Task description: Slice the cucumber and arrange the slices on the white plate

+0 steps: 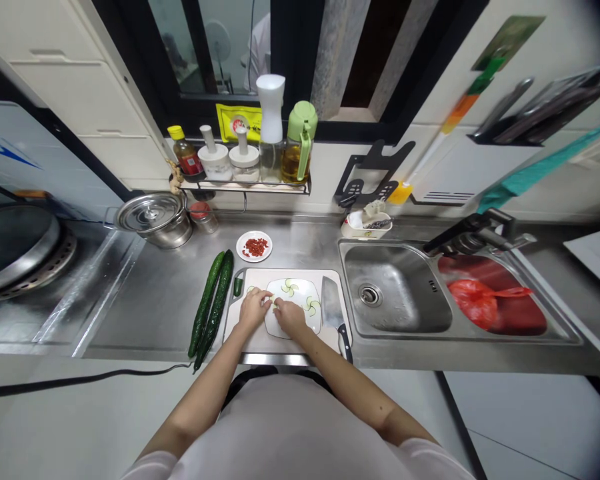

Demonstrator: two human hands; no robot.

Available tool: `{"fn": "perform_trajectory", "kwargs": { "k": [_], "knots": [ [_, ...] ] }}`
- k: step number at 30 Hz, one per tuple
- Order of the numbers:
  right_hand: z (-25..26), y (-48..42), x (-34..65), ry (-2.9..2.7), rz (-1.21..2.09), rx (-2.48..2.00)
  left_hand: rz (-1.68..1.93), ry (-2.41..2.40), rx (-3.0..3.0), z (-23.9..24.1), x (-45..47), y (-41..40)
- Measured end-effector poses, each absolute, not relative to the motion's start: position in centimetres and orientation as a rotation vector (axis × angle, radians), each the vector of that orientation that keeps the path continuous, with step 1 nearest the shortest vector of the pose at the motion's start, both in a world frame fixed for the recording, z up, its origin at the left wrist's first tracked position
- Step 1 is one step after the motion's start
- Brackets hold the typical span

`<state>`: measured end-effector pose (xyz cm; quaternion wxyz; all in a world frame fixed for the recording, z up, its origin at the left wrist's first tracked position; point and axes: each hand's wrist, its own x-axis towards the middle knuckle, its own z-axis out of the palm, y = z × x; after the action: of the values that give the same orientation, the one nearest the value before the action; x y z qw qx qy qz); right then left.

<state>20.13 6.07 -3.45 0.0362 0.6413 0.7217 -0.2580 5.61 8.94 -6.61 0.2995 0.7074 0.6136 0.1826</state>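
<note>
Over the left side of a white plate (300,323), the fingertips of both my hands come close together. My left hand (254,309) is closed in a pinch, and my right hand (290,319) is closed beside it, with a small pale green cucumber slice (275,303) showing between them. Thin cucumber slices (290,288) lie fanned in curved groups on the plate. Beneath the plate is a pale cutting board (253,343). A kitchen knife (333,303) rests along its right side, and a dark green cucumber end (238,287) sits at its upper left.
Two long cucumbers (213,303) lie left of the board. Behind it stands a small dish (240,248) of chopped red pieces. The sink (400,287) is to the right, with a red plastic bag (475,303) in its second basin. A lidded pot (155,220) stands back left.
</note>
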Motion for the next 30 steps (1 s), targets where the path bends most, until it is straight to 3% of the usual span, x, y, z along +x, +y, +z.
{"fn": "perform_trajectory", "kwargs": {
  "k": [5, 12, 18, 30],
  "knots": [
    [-1.5, 7.1, 21.6, 2.147, -0.893, 2.220, 0.741, 1.732, 1.667, -6.2, 4.7, 9.3],
    [1.5, 8.4, 28.6, 2.280, -0.978, 2.955, 1.026, 2.029, 1.350, -6.3, 0.7, 9.5],
    [1.0, 7.0, 32.8, 2.196, -1.035, 3.171, 0.874, 2.159, 1.378, -6.2, -1.0, 8.5],
    [-0.3, 5.1, 32.5, 2.217, -1.177, 3.123, 0.276, 2.156, 1.628, -5.1, 2.5, 9.8]
  ]
}}
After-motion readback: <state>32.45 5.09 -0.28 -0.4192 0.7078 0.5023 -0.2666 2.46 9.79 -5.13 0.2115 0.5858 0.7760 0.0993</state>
